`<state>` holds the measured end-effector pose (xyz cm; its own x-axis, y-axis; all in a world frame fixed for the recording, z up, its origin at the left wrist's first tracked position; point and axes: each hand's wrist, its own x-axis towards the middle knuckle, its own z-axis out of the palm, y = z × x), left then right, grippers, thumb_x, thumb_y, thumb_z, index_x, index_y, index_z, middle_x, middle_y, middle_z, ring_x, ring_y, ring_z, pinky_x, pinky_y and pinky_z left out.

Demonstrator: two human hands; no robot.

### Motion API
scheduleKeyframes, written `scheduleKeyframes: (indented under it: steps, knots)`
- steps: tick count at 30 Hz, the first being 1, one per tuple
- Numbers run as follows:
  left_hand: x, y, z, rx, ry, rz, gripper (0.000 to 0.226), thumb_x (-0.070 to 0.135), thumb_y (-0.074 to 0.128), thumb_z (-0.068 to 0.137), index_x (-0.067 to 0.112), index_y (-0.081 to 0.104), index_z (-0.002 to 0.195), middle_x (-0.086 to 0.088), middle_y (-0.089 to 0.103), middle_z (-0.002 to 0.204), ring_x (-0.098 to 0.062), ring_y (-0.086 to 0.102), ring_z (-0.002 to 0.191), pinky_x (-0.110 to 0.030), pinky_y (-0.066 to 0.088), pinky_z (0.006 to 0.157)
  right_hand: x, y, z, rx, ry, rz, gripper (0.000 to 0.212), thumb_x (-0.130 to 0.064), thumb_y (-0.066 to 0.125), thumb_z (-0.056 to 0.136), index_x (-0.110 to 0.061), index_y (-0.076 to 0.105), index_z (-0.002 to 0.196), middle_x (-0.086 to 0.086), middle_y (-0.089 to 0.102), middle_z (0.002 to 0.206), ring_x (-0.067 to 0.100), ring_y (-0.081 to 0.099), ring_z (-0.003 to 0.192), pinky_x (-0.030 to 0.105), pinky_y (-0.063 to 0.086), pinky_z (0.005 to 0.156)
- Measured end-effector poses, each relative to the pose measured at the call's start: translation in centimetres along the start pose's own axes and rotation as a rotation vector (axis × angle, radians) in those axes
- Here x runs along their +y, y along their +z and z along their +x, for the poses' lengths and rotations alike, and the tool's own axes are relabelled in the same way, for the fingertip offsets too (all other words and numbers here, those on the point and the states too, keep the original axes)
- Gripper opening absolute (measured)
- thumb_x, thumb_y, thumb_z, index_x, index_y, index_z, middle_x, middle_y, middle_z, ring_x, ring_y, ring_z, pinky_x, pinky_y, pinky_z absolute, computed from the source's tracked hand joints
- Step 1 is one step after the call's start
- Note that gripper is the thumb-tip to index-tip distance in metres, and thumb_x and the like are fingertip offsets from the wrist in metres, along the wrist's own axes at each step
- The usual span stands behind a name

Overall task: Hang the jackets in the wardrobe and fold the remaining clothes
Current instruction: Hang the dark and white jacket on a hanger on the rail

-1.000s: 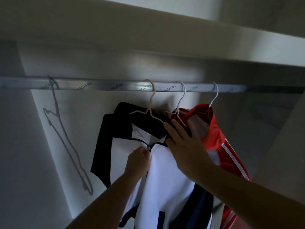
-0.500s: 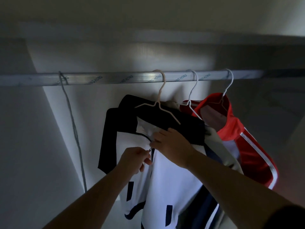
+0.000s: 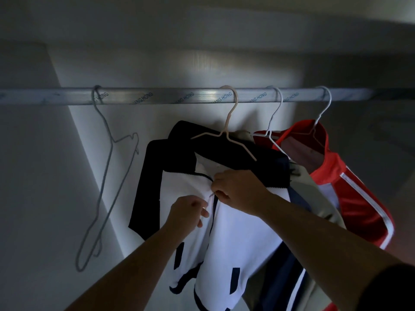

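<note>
A white jacket with a black collar (image 3: 238,239) hangs on a pale hanger (image 3: 226,131) from the metal rail (image 3: 170,97). My left hand (image 3: 187,213) pinches the jacket's front edge just below the zipper. My right hand (image 3: 238,190) grips the fabric at the zipper pull under the collar. Behind it on the right hangs a red jacket with white stripes (image 3: 350,189) on a white wire hanger (image 3: 321,115). Between the two, another white hanger (image 3: 272,129) carries a garment that is mostly hidden.
An empty grey wire hanger (image 3: 105,176) dangles from the rail at the left, near the wardrobe's side wall (image 3: 33,198). A shelf (image 3: 202,23) runs above the rail. The white back wall (image 3: 179,72) lies behind the clothes.
My right hand came down from the collar and hangers to the zipper top and curled onto it. My left hand stays at the zipper. The view tilted down.
</note>
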<state>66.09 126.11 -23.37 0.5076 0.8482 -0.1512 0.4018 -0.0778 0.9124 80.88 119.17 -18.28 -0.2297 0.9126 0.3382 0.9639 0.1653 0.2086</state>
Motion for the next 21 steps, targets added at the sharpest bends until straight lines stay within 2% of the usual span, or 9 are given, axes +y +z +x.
scheduleKeyframes:
  steps: [2,4,6,8,10,11,14,17,21]
  knots:
    - [-0.9,1.1,0.1,0.084,0.136,0.252,0.014,0.016,0.054,0.091,0.013,0.061,0.103,-0.001,0.067,0.095,-0.011,0.061,0.071,-0.017,0.045,0.06,0.0,-0.4,-0.1,-0.012,0.048,0.042,0.017,-0.019,0.054,0.09,-0.014,0.069,0.083,-0.001,0.063,0.081,0.017,0.062,0.071,0.03,0.05,0.058]
    - [-1.3,2.4,0.3,0.153,0.24,0.414,0.023,0.034,0.061,0.087,0.02,0.058,0.106,0.005,0.063,0.099,-0.01,0.059,0.085,-0.02,0.045,0.073,0.3,-0.6,-0.2,-0.047,0.076,0.058,0.018,-0.023,0.052,0.094,-0.017,0.068,0.088,-0.004,0.063,0.084,0.013,0.061,0.071,0.02,0.044,0.058]
    - [-1.3,3.7,0.8,0.222,0.28,0.468,0.031,0.049,0.06,0.085,0.025,0.059,0.105,0.01,0.062,0.096,-0.009,0.059,0.087,-0.022,0.045,0.074,0.7,-0.8,-0.3,-0.084,0.103,0.095,0.021,-0.025,0.048,0.097,-0.018,0.067,0.092,-0.008,0.06,0.085,0.008,0.057,0.07,0.01,0.03,0.056]
    - [-1.2,4.7,1.2,0.279,0.325,0.49,0.032,0.055,0.056,0.086,0.027,0.062,0.102,0.013,0.063,0.091,-0.007,0.06,0.083,-0.021,0.045,0.07,1.2,-0.9,-0.3,-0.12,0.137,0.109,0.023,-0.022,0.045,0.098,-0.016,0.065,0.089,-0.008,0.057,0.082,0.007,0.053,0.069,0.009,0.03,0.055]
    - [-1.1,5.9,1.4,0.322,0.372,0.502,0.031,0.054,0.052,0.089,0.026,0.065,0.096,0.012,0.068,0.09,-0.007,0.062,0.079,-0.018,0.045,0.067,1.4,-1.1,-0.2,-0.151,0.17,0.107,0.023,-0.022,0.045,0.098,-0.016,0.065,0.089,-0.004,0.063,0.084,0.01,0.06,0.074,0.015,0.045,0.064]
    - [-1.0,6.4,1.4,0.334,0.378,0.502,0.03,0.052,0.051,0.09,0.025,0.065,0.091,0.01,0.07,0.088,-0.007,0.063,0.076,-0.018,0.045,0.064,1.4,-1.2,-0.2,-0.162,0.179,0.092,0.022,-0.022,0.045,0.098,-0.016,0.065,0.09,-0.002,0.064,0.087,0.012,0.062,0.078,0.018,0.046,0.067]
    - [-1.1,7.3,1.8,0.333,0.312,0.445,0.027,0.047,0.053,0.091,0.023,0.066,0.091,0.007,0.071,0.087,-0.01,0.063,0.075,-0.021,0.047,0.064,1.5,-0.9,-0.4,-0.19,0.159,-0.014,0.017,-0.017,0.045,0.097,-0.017,0.062,0.099,-0.003,0.062,0.099,0.015,0.062,0.088,0.02,0.039,0.067]
    - [-1.3,7.3,2.3,0.338,0.244,0.324,0.024,0.039,0.059,0.089,0.021,0.065,0.103,0.006,0.07,0.098,-0.013,0.065,0.086,-0.023,0.049,0.073,1.7,-0.5,-0.9,-0.18,0.129,-0.095,0.017,-0.017,0.046,0.099,-0.018,0.059,0.108,-0.004,0.06,0.108,0.015,0.062,0.096,0.022,0.044,0.073]
    - [-1.0,7.1,2.9,0.341,0.25,0.249,0.024,0.035,0.061,0.088,0.018,0.064,0.104,0.003,0.07,0.099,-0.015,0.064,0.091,-0.027,0.051,0.08,2.4,-0.8,-1.4,-0.17,0.045,-0.191,0.017,-0.012,0.052,0.093,-0.019,0.06,0.106,-0.002,0.059,0.105,0.016,0.06,0.096,0.024,0.04,0.077]
